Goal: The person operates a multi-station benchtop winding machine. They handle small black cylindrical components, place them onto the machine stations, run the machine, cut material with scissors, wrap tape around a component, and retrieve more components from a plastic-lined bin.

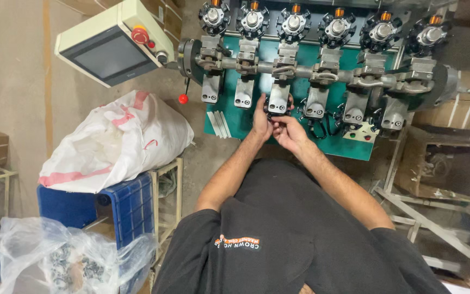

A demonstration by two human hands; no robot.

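My left hand (260,118) and my right hand (288,130) meet in front of a green machine (257,117) with a row of several metal stations. Between them they hold a small black ring-shaped part (276,111) just below the third metal clamp block (279,98) from the left. Fingers of both hands are closed on the part. A horizontal steel shaft (305,71) runs across the stations, and black round heads with orange caps (294,23) sit above them.
A beige control panel (112,46) with a dark screen and red button hangs at upper left. A white sack (118,142) lies on a blue crate (129,204). A clear plastic bag (66,261) of dark parts sits at lower left. Cardboard boxes (441,163) stand at right.
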